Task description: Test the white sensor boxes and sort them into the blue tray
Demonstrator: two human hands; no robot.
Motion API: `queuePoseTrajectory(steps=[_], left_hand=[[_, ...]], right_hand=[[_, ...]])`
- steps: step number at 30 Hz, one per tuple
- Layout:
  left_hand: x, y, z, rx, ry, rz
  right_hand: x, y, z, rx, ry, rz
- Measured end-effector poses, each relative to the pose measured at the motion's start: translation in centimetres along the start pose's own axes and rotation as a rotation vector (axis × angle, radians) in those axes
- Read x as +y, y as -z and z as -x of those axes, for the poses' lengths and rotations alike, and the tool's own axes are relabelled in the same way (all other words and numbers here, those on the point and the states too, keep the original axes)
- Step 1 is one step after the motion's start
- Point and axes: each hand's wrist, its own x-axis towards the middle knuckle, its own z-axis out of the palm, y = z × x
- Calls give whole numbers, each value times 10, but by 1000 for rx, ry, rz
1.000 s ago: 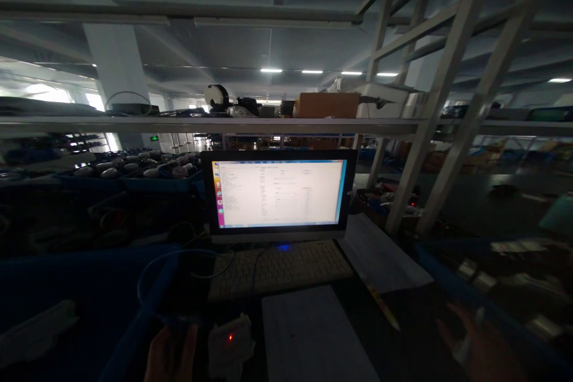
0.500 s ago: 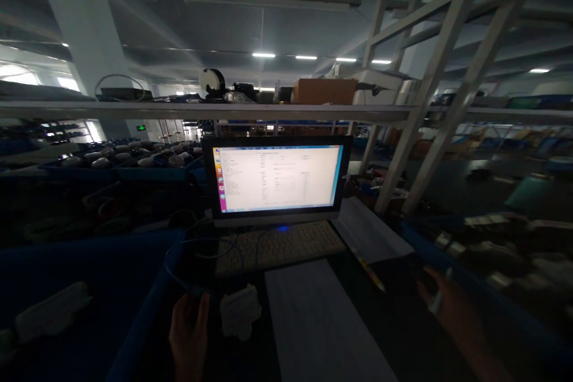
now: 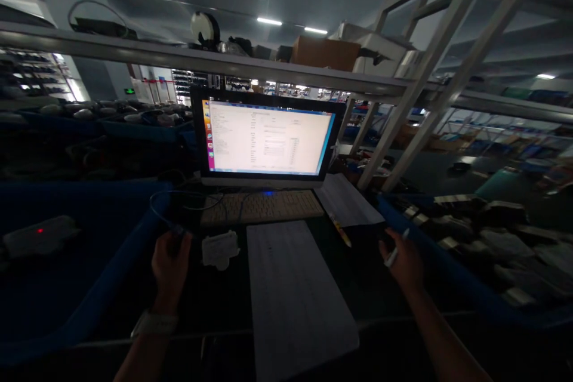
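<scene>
While both hands are held low over the dark bench (image 3: 215,304), we locate the left hand (image 3: 170,258) just to the left of a small white device (image 3: 218,249), which lies flat on the bench in front of the keyboard (image 3: 264,206). Its fingers are curled inward at the near end of a thin blue cable (image 3: 154,213). The light is too dim for us to tell whether they grip the cable or merely rest against it. A pale band (image 3: 154,323) circles the left wrist.

We locate the right hand (image 3: 403,259) at the right side of the bench, just beside the rim of a blue bin (image 3: 452,286). Its fingers are closed narrowly on a white pen (image 3: 394,253), which points up and to the right.

Between the two hands a long paper sheet (image 3: 290,286) lies flat, its far edge close to the keyboard. A yellow pencil (image 3: 341,233) lies on the bench between this sheet and the right hand, near a second sheet (image 3: 347,200) to the right of the keyboard. Behind the keyboard the monitor (image 3: 264,137) stands upright and lit, showing a pale window whose text we cannot read.

The bin on the right holds many blocky parts (image 3: 492,233). Another blue bin (image 3: 111,274) on the left holds a pale unit (image 3: 40,234) showing a red light. Above, a shelf (image 3: 224,61) carries a cardboard box (image 3: 324,52).
</scene>
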Motion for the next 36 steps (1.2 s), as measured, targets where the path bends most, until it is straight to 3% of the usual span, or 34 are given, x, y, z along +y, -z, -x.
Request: queuePoseTrajectory(steps=[5,8,10,14,16,18,27,36], left_hand=[[4,-3,2,13,-76,17],[8,-5,3,-3,-102,3],[10,-6,3,-20,-106,-14],[12,-6,3,-47,-117,-48],[12,-5,3,-46,-120,-55],[12,-5,3,-42,-117,-56],[4,-7,-1,-48,-131,-96],[4,-7,0,-40,-113,-107]], right_hand=[[-9,8,0,34,6,-91],[-28,11,-4,53,-62,-244],[-49,9,-12,108,-182,-433],[-98,-5,-28,144,-602,-882],[-116,-13,-31,131,-727,-964],[-125,-20,-31,148,-760,-960],[-109,-28,-24,245,-833,-872],[-103,-45,-22,192,-953,-962]])
